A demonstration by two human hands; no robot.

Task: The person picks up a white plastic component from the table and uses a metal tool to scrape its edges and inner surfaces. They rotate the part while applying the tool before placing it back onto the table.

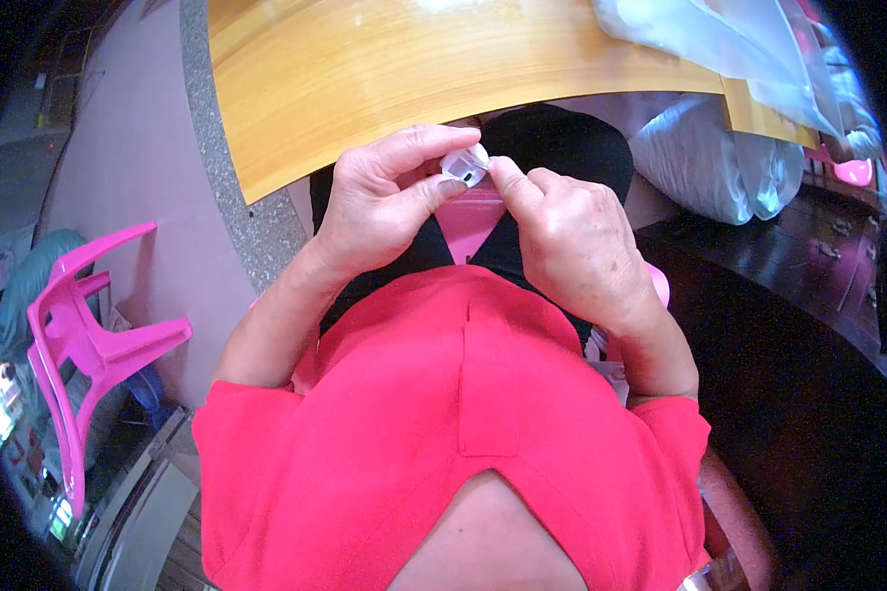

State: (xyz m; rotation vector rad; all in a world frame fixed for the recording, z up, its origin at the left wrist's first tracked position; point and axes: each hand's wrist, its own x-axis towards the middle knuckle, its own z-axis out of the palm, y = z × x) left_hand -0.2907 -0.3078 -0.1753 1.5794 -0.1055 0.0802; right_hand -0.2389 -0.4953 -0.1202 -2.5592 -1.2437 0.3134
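A small whitish, partly see-through plastic piece [460,169] with a dark slot in its face is held above my lap, just off the near edge of the table. The thumb and fingers of my left hand [379,202] pinch it from the left. My right hand [574,236] is closed, its fingers curled under, and its thumb and fingertip grip the right edge of the piece. Part of the piece is covered by my fingertips, so its exact kind cannot be made out.
A yellow wooden table [365,79] lies ahead of me. Clear plastic bags [729,49] rest on its right side, and a whitish full bag [710,163] sits below. A pink plastic chair [94,345] stands at the left, near a pale wall [148,138].
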